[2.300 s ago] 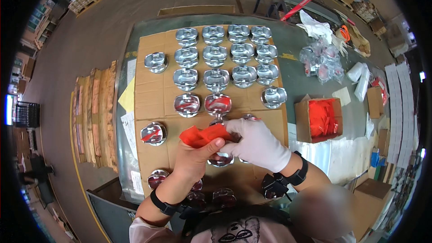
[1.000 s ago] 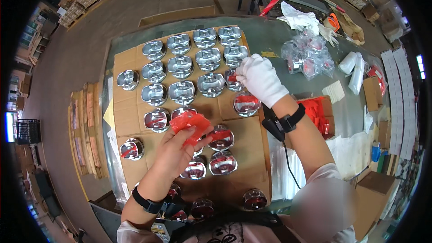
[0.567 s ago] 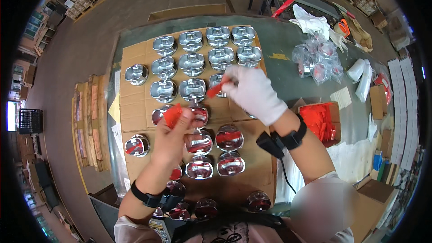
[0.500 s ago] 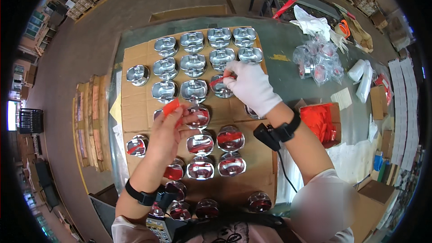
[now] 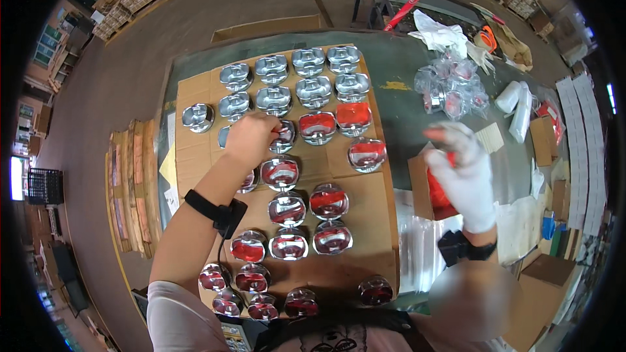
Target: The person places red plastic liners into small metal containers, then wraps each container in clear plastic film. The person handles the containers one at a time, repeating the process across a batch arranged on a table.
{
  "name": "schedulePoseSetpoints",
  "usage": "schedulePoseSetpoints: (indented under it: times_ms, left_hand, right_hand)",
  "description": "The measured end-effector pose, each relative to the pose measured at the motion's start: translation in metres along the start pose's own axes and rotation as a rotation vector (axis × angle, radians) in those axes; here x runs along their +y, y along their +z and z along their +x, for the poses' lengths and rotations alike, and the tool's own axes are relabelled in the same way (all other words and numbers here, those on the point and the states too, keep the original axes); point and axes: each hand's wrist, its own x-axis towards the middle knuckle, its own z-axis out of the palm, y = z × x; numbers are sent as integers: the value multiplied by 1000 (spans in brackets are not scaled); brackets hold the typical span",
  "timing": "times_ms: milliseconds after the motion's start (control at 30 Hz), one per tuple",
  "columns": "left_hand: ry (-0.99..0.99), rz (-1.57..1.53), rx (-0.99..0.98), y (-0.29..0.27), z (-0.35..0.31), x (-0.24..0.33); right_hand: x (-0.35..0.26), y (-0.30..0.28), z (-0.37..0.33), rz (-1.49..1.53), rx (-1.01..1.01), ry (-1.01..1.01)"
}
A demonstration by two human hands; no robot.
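Pistons [image 5: 274, 100] seemingly get red packets [image 5: 353, 115] laid inside; left hand [image 5: 253, 138] bends over 1, grip unclear; right hand [image 5: 468, 176], fingers parted, hovers at box [image 5: 420, 190]; next pickup likely needs pinching.

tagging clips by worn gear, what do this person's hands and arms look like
The left hand is bare, with a black wrist strap carrying a black boxy module and a thin dark cable; a pale cloth sleeve covers the upper arm. The right hand wears a white cloth glove, with a black wristband below it.
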Motion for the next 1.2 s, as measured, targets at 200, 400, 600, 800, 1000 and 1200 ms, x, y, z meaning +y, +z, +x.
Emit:
schedulePoseSetpoints:
  times_ms: [200, 400, 600, 800, 1000, 1200]
  left_hand:
    - [-1, -108, -171, -29, 7, 14]
    - [141, 130, 15, -44, -12, 18]
    - [83, -318, -84, -122, -66, 161]
    - [173, -620, -929, -94, -139, 351]
    - [-28, -733, -754, 115, -120, 413]
    - [-668, -1405, -484, 212, -103, 471]
  right_hand:
    - [25, -90, -89, 191, 239, 423]
    - [21, -166, -150, 12, 471, 440]
    - [130, -201, -233, -109, -42, 464]
    - [205, -98, -300, -721, -315, 731]
    - [197, -82, -315, -452, 158, 498]
    - [164, -111, -325, -67, 95, 414]
